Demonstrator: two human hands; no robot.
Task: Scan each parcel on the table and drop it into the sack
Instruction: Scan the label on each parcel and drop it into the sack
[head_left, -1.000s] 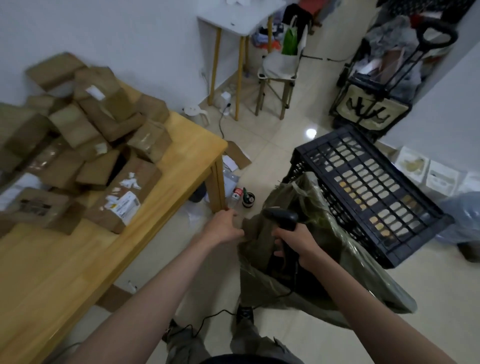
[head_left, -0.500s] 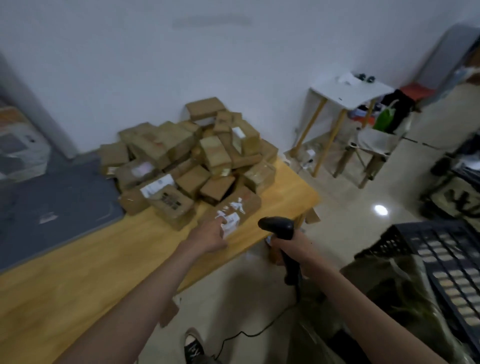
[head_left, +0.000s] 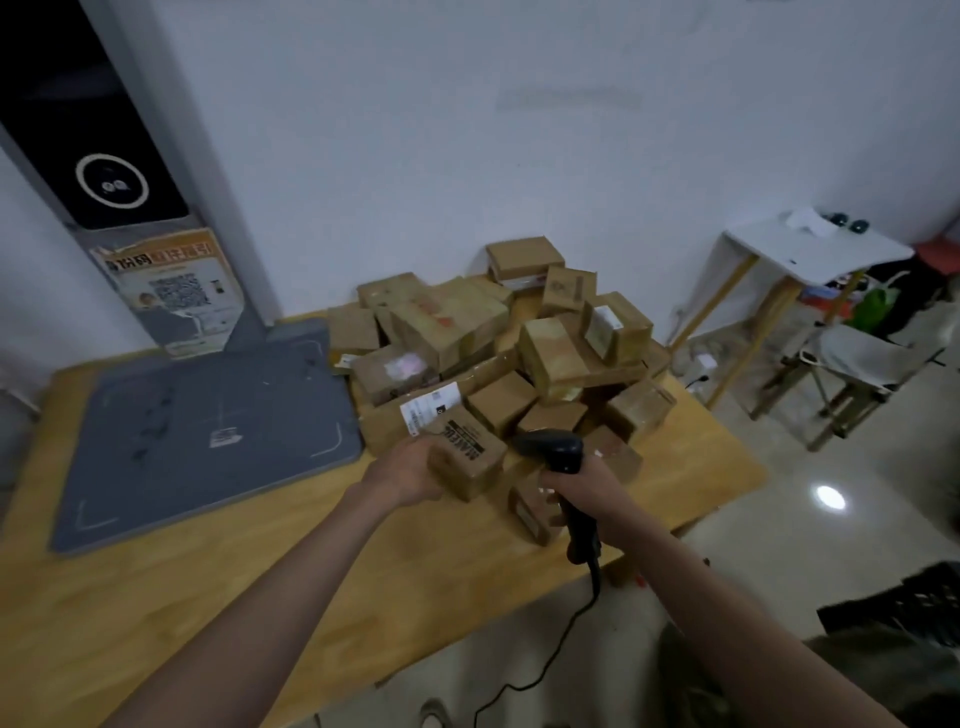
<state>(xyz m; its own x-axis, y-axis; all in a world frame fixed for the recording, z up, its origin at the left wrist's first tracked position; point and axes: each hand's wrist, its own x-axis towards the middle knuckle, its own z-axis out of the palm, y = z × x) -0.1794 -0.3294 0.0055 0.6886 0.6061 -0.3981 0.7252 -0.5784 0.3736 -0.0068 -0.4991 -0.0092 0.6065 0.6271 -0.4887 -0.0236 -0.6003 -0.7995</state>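
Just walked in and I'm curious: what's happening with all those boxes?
A person is scanning parcels. The left hand grips a small cardboard parcel at the front of the pile on the wooden table. The right hand holds a corded barcode scanner beside it. The sack waits at lower right.

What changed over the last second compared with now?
The left hand left the sack's mouth, reached to the pile and now grips a printed box. The right hand keeps its grip on the scanner, now raised over the table.
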